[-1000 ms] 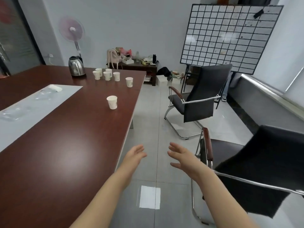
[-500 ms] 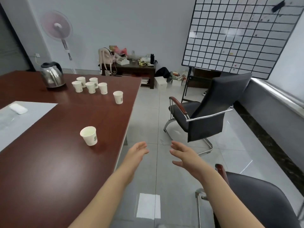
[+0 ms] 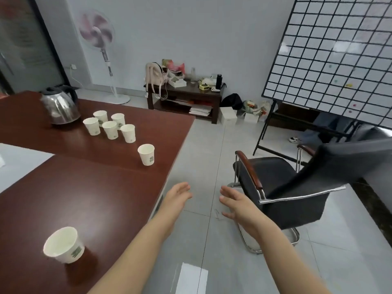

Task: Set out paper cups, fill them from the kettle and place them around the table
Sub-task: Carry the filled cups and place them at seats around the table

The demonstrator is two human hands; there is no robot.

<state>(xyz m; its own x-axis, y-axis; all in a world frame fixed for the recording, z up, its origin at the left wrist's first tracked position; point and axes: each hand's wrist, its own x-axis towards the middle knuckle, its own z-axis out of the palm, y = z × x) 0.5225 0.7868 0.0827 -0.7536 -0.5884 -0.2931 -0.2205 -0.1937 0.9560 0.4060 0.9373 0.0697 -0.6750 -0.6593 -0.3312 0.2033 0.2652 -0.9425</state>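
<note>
A steel kettle [image 3: 60, 107] stands at the far left of the dark red table [image 3: 89, 187]. Beside it is a cluster of several white paper cups [image 3: 110, 126]. One cup [image 3: 146, 154] stands alone near the table's right edge, and another cup [image 3: 63, 245] sits close to me at the lower left. My left hand [image 3: 177, 197] and my right hand [image 3: 235, 203] are stretched out over the floor to the right of the table, fingers relaxed, holding nothing.
A black office chair [image 3: 297, 187] with metal arms stands right of my right hand. A low side table [image 3: 184, 96] with clutter, a standing fan [image 3: 98, 39] and a grid board [image 3: 339, 56] line the far wall. Grey tiled floor [image 3: 203, 149] runs between table and chair.
The view has moved forward along the table's right side: kettle and cups are nearer, the near cup has slid to the lower left. Both hands stay held out empty.
</note>
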